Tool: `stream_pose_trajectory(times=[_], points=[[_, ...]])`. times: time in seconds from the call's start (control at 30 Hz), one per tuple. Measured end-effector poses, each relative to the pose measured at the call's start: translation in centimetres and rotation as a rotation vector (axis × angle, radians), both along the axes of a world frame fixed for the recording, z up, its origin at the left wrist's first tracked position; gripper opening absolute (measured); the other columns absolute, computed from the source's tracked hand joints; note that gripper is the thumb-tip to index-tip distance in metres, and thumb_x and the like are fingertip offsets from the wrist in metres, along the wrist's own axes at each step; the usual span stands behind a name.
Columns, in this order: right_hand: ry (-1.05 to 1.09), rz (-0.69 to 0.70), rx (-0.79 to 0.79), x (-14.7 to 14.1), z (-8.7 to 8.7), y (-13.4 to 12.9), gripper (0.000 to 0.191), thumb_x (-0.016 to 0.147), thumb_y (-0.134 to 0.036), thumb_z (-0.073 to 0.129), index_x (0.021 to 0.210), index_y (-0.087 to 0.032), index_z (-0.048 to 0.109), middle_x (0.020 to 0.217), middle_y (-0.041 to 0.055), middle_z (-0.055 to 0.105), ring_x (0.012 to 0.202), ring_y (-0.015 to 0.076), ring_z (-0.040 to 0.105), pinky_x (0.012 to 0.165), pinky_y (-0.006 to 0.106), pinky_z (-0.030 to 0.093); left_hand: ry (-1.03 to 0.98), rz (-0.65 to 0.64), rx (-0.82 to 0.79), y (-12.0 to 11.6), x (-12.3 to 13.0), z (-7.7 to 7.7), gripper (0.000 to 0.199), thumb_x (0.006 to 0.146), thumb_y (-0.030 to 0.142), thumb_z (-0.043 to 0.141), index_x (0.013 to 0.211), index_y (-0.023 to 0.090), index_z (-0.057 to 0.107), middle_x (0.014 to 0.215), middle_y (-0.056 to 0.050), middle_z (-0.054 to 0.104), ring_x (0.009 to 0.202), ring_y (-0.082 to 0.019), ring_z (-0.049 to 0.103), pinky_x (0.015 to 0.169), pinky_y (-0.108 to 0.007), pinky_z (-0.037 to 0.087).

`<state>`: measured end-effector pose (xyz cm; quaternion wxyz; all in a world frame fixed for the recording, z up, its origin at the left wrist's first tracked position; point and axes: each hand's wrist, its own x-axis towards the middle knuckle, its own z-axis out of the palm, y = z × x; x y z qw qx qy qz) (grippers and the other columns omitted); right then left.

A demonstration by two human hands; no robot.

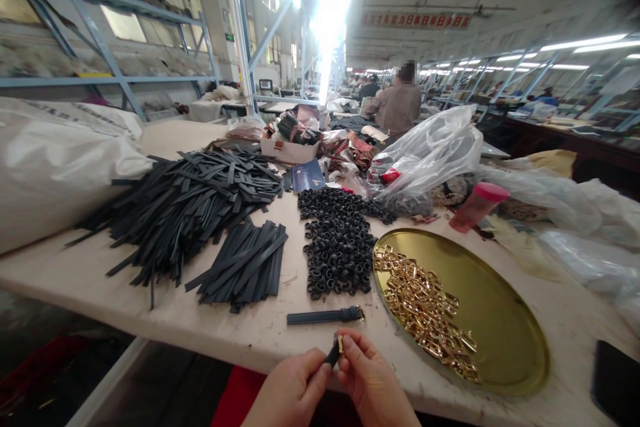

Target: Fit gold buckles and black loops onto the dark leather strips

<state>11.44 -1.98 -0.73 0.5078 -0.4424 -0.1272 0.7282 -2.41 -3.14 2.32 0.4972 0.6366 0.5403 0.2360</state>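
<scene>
At the table's front edge, my left hand (299,380) pinches a short black strap (332,355). My right hand (369,373) grips a gold buckle (341,345) at the strap's upper end; the fingers hide most of both pieces. Just beyond my hands lies a dark strap with a buckle and loops on it (323,316). Behind that is a heap of small black loops (337,247). Gold buckles (425,303) cover the left part of a round gold tray (505,320) on the right. To the left rest a small stack of black straps (247,263) and a larger pile (195,203).
A white sack (60,167) bulges at the left. Farther back are a cardboard box (287,150), a blue booklet (308,176), a clear plastic bag (435,153) and a tilted pink-lidded jar (477,207). A dark flat object (616,380) lies at right. A person (400,103) sits beyond.
</scene>
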Motion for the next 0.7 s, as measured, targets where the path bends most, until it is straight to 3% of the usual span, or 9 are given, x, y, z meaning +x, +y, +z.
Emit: stream_pose_trajectory(times=[0.13,0.2,0.33,0.47,0.57,0.7], points=[[-0.006,0.048,-0.021,0.1,-0.5,0.4,0.033,0.054,-0.035,0.078,0.077,-0.017,0.063,0.063,-0.0021,0.06,0.045,0.007,0.051,0.042,0.019,0.044,0.088,-0.061,0.053,0.7,-0.6,-0.1,0.029,0.084,0.036,0.041,0.07,0.019,0.06,0.071,-0.003,0.062,0.067,-0.017,0.052,0.06,-0.021,0.033],[-0.035,0.097,-0.002,-0.3,-0.8,0.3,0.036,0.052,-0.039,0.078,0.076,-0.016,0.063,0.057,-0.0034,0.058,0.042,0.0063,0.048,0.04,0.019,0.041,0.067,-0.071,0.028,1.0,-0.4,0.0,0.03,0.085,0.036,0.038,0.072,0.018,0.058,0.073,-0.004,0.062,0.068,-0.016,0.052,0.061,-0.022,0.033],[-0.247,0.069,0.132,-1.3,-1.5,-0.3,0.037,0.053,-0.044,0.076,0.072,-0.015,0.063,0.051,-0.0041,0.056,0.044,0.0067,0.046,0.042,0.018,0.036,-0.151,0.063,-0.105,1.1,0.4,0.3,0.018,0.082,0.032,0.042,0.074,0.017,0.051,0.069,0.0,0.056,0.066,-0.013,0.049,0.061,-0.021,0.035],[-0.389,0.039,0.213,-1.4,-1.7,-0.7,0.032,0.058,-0.044,0.073,0.068,-0.016,0.062,0.057,-0.0027,0.058,0.054,0.0104,0.05,0.051,0.02,0.039,-0.291,0.155,-0.272,1.1,0.8,-0.3,0.015,0.077,0.032,0.045,0.071,0.019,0.043,0.054,0.008,0.043,0.048,-0.007,0.039,0.047,-0.017,0.029],[-0.319,0.123,0.166,-1.1,-1.8,-0.4,0.032,0.064,-0.047,0.067,0.068,-0.016,0.059,0.056,-0.0033,0.055,0.049,0.0098,0.048,0.048,0.021,0.038,-0.37,0.124,-0.378,1.2,0.7,-0.9,0.026,0.077,0.045,0.042,0.072,0.02,0.039,0.048,0.01,0.041,0.035,-0.004,0.026,0.036,-0.017,0.018],[-0.154,0.217,0.088,-0.8,-1.7,0.1,0.033,0.067,-0.048,0.064,0.072,-0.018,0.053,0.057,-0.0041,0.054,0.047,0.0097,0.048,0.046,0.022,0.038,-0.42,0.139,-0.437,1.4,0.9,-1.3,0.035,0.071,0.054,0.046,0.071,0.02,0.038,0.048,0.009,0.046,0.031,-0.002,0.027,0.032,-0.017,0.016]])
